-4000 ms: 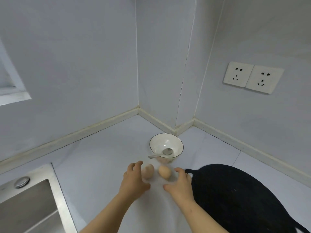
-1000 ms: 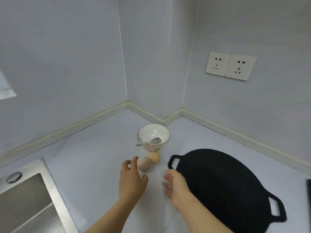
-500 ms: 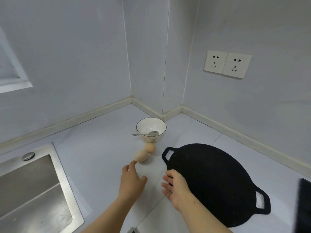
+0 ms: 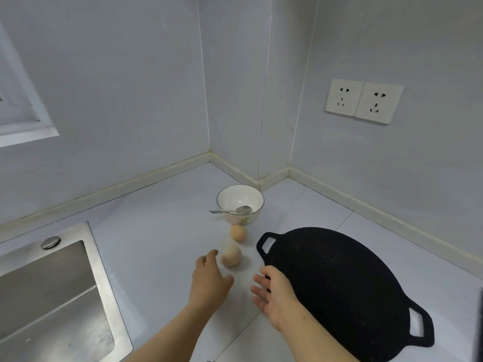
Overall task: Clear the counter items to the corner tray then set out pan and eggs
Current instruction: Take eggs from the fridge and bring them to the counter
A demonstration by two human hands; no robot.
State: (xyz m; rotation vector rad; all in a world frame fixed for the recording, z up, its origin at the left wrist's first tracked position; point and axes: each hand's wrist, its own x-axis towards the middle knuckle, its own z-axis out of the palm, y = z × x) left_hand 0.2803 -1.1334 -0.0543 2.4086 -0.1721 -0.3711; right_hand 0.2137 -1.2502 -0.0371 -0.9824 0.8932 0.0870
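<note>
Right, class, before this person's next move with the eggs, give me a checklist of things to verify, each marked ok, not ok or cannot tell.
1. Hands free: left hand and right hand hold nothing: ok.
2. Eggs whole: near egg and far egg show no cracks: ok.
3. Eggs at rest on the counter: cannot tell.
4. Cooking surface ready: pan lies flat, nothing on it: ok.
5. Upright bowl, spoon resting in it: ok.
6. Cleared items on the tray: cannot tell, none in view.
</note>
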